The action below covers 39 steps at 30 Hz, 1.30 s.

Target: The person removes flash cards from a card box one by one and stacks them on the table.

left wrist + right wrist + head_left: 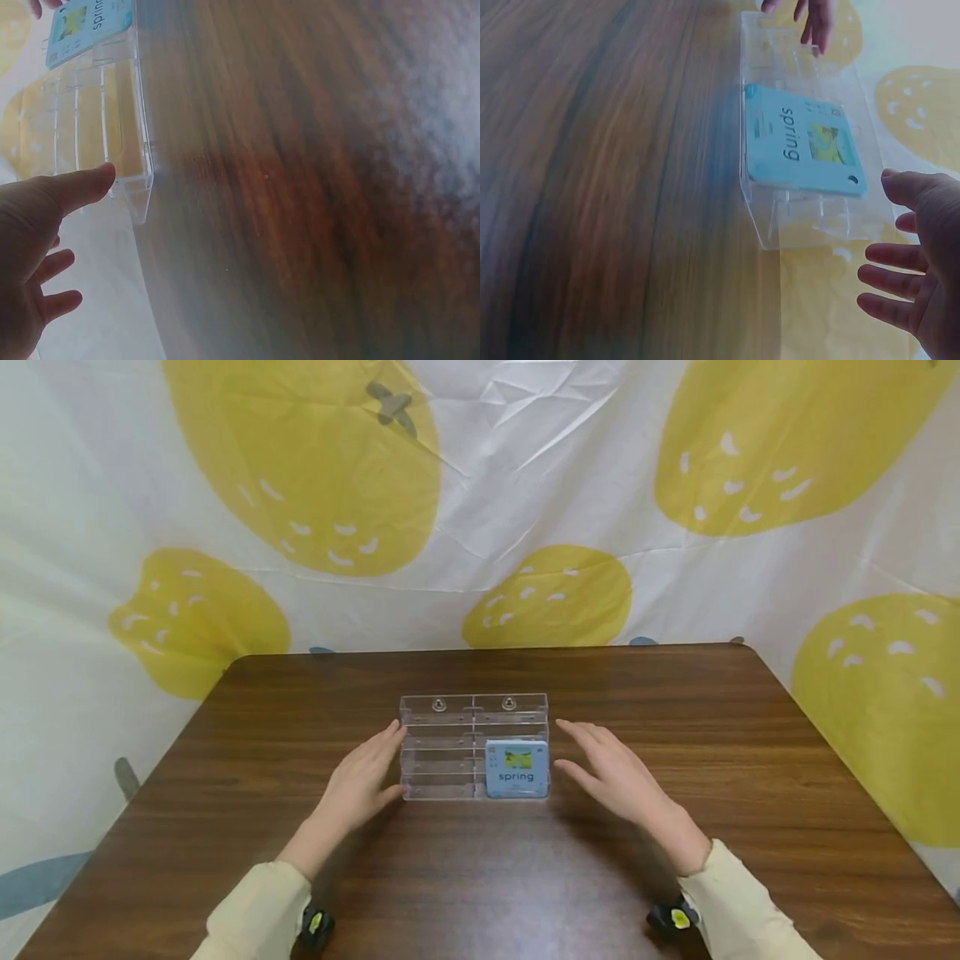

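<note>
A clear plastic tiered rack (438, 762) with two columns of pockets stands in the middle of the table. In its front right pocket sits a light blue card (517, 769) printed "spring" with a small green and yellow picture. My left hand (362, 775) is at the rack's left side, its fingers extended and fingertips right at the edge. On the other side my right hand (617, 773) is held with fingers straight, a small gap from the rack. The right wrist view shows the card (799, 142) leaning back in its pocket and the right palm facing the rack.
The brown wood-grain table (480, 877) has rounded far corners. Behind it hangs a white cloth (525, 510) with large yellow fruit shapes. Dark wrist devices (316, 927) show below both cream sleeves (258, 910).
</note>
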{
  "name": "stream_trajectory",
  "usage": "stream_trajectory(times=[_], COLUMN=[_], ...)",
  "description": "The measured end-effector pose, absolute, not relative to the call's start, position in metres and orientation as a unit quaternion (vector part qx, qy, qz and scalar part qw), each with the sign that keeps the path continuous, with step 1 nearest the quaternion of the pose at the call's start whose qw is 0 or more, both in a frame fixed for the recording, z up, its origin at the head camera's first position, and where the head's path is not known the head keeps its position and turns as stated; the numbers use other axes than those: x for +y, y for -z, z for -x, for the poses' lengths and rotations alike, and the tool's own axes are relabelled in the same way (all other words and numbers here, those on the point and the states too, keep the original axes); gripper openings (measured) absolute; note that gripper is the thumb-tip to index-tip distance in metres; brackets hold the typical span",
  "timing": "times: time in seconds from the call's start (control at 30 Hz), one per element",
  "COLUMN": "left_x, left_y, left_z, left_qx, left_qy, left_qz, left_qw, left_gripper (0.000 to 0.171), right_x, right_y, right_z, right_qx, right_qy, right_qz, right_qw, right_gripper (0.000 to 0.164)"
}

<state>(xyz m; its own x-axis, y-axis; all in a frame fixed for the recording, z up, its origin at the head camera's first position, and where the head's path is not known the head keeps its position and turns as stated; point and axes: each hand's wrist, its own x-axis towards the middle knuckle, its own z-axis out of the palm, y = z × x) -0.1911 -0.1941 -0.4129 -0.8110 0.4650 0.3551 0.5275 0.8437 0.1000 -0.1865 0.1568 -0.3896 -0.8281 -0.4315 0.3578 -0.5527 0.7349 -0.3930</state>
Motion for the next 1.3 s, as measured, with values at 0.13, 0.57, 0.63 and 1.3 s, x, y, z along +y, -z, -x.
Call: stream_trajectory(times=[0.13,0.57,0.63,1.3], left_x=[-0.195,-0.192,-0.192,-0.193], left_y=[0.412,0.409,0.409,0.412], left_z=[0.191,0.19,0.19,0.19], left_qx=[-0.947,-0.948,-0.948,-0.947], left_qy=[0.101,0.102,0.103,0.106], left_qz=[0.26,0.256,0.254,0.254], left_qw=[0.159,0.159,0.16,0.165], left_gripper=[0.083,0.08,0.08,0.08], right_x=[0.147,0.122,0.118,0.113], right_y=[0.391,0.402,0.403,0.402], right_z=[0.191,0.197,0.197,0.21], right_qx=[-0.914,-0.902,-0.899,-0.891], right_qy=[-0.273,-0.315,-0.311,-0.274], right_qz=[-0.27,-0.24,-0.242,-0.264], right_qw=[0.134,0.173,0.19,0.246], right_gripper=[0.049,0.039,0.033,0.021])
